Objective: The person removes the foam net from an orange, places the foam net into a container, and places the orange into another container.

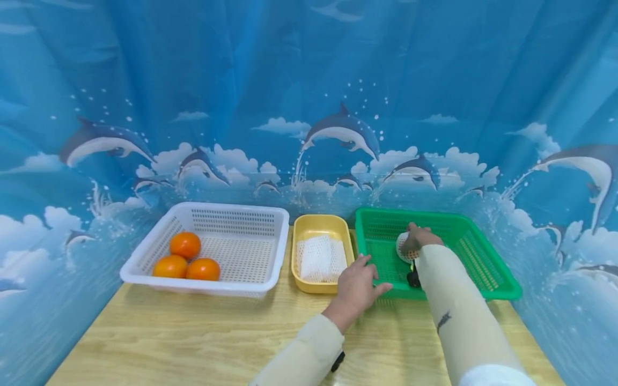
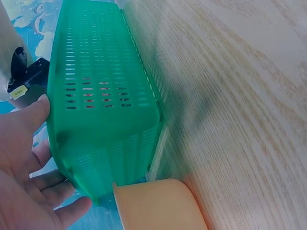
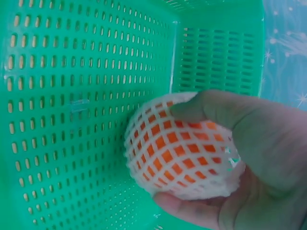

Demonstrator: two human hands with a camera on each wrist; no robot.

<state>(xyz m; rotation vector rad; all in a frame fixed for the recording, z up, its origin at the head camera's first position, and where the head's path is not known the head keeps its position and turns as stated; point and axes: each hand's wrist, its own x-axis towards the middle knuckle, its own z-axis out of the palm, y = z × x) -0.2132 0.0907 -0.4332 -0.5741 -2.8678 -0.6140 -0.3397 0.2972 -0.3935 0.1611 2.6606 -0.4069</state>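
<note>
Inside the green basket (image 1: pixel 483 230), my right hand (image 1: pixel 419 238) grips an orange (image 3: pixel 172 148) wrapped in a white foam net (image 3: pixel 144 139). In the right wrist view the thumb lies on top of the net and the fingers curl under it. My left hand (image 1: pixel 358 284) is at the basket's near left corner with its fingers spread. In the left wrist view its fingertips (image 2: pixel 43 103) are right at the green rim, and it holds nothing.
A yellow tray (image 1: pixel 321 288) with several white foam nets (image 1: pixel 321 257) stands between the baskets. At the left, a white basket (image 1: pixel 241 260) holds three bare oranges (image 1: pixel 185 245). All stand on a wooden table (image 1: pixel 193 332) before a blue dolphin curtain (image 1: pixel 241 96).
</note>
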